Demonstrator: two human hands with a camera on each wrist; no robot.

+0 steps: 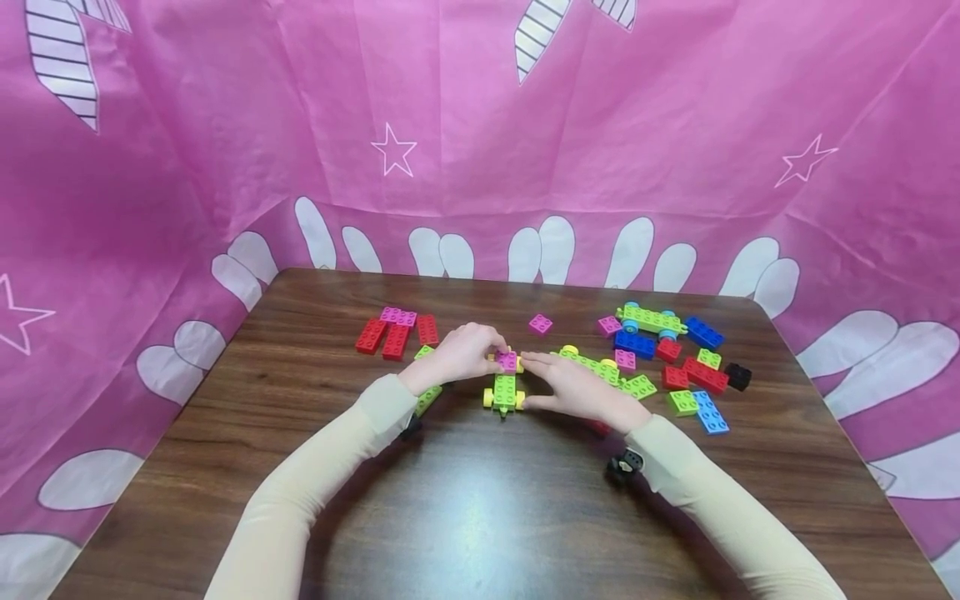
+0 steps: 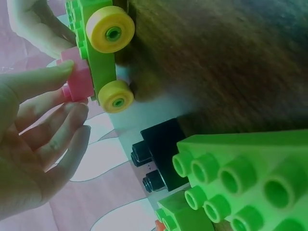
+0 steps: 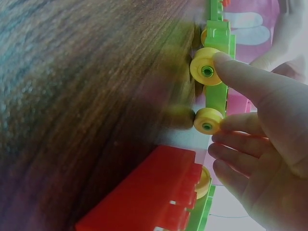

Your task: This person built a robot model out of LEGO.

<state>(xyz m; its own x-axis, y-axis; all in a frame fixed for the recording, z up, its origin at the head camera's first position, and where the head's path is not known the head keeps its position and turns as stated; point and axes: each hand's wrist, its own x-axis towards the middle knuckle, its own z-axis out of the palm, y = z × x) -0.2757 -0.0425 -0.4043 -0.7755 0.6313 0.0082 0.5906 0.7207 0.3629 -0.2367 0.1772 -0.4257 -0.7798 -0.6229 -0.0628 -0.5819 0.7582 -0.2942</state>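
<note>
Grn brick [image 2: 260, 166], red brick [image 3: 149, 187] flank ctr car [image 1: 505, 389].

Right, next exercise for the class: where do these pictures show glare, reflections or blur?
Head view: a pale glare patch on the near part of the table; left wrist view: tabletop grain soft and smeared, the yellow wheels crisper; right wrist view: blurred yellowish reflections of those wheels on the tabletop.
</note>
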